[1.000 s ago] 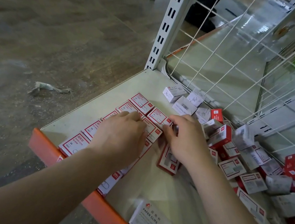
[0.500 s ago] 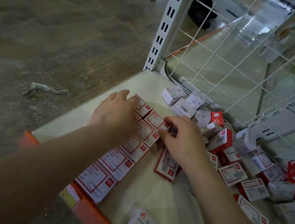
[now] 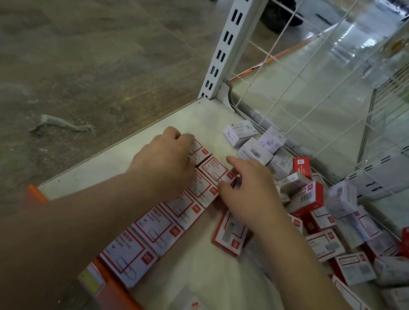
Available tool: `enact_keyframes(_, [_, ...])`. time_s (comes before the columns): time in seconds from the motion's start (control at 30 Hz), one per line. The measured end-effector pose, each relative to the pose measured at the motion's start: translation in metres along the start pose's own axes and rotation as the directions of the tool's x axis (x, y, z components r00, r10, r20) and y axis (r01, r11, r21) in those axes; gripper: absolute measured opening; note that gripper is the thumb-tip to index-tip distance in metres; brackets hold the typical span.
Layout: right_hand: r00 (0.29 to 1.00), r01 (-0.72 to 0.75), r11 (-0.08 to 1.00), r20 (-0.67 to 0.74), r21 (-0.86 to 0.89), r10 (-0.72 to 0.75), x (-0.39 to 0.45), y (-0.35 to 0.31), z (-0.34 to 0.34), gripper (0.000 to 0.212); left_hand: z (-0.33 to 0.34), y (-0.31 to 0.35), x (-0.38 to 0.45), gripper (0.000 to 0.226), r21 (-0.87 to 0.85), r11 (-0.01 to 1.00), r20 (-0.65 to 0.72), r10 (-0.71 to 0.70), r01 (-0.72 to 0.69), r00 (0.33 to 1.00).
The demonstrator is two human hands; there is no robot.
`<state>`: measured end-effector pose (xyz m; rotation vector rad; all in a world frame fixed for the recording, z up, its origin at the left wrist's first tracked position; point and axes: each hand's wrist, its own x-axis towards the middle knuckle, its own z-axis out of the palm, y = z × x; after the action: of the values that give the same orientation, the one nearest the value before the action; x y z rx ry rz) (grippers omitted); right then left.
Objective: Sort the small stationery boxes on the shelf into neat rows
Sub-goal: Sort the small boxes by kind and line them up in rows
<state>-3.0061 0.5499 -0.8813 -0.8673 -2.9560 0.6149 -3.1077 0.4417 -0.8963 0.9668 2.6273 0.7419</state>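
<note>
The left hand (image 3: 163, 161) lies with fingers bent on the far end of the row of flat white-and-red cardboard boxes (image 3: 161, 227) at the left of the cream metal shelf (image 3: 124, 154), probably to keep it straight. The right hand (image 3: 248, 190) pinches the far white-and-red box (image 3: 215, 169), fitting it in.

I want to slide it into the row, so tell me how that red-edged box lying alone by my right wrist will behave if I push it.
The lone box lies flat on its broad face, so it should slide, not tip or roll. The shelf looks smooth and glossy, so it probably moves easily. Being small cardboard, it likely holds shape under a light push.
</note>
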Motion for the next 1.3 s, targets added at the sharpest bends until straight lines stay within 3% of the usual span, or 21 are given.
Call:
enact_keyframes(0.2, [0.996, -0.007, 1.0, 0.094, -0.013, 0.008, 0.013, -0.008, 0.001, 0.051, 0.0, -0.005, -0.001, 0.048, -0.001, 1.0, -0.021, 0.016, -0.016, 1.0])
enact_keyframes(0.6, [0.996, -0.006, 1.0, 0.094, 0.014, 0.005, 0.019, -0.007, 0.004, 0.047, -0.002, -0.008, -0.002, 0.052, -0.012, 0.999, 0.003, 0.033, -0.033, 0.999])
enact_keyframes(0.83, [0.999, 0.044, 0.993, -0.023, 0.106, -0.042, 0.008, -0.001, 0.005, 0.051, -0.003, -0.003, -0.011, 0.05, 0.025, 0.999, 0.001, 0.019, -0.02, 1.0])
enact_keyframes(1.07, [0.98, 0.058, 0.982, -0.198, 0.177, -0.022, -0.029, 0.011, -0.009, 0.044, -0.006, 0.009, -0.034, 0.047, 0.034, 0.995, 0.006, 0.094, -0.094, 0.996])
enact_keyframes(1.3, [0.98, 0.033, 0.992, -0.198, 0.124, -0.008, -0.072, 0.024, -0.004, 0.035, -0.004, 0.021, -0.069, 0.038, 0.156, 0.958, 0.08, 0.231, -0.241, 0.97])
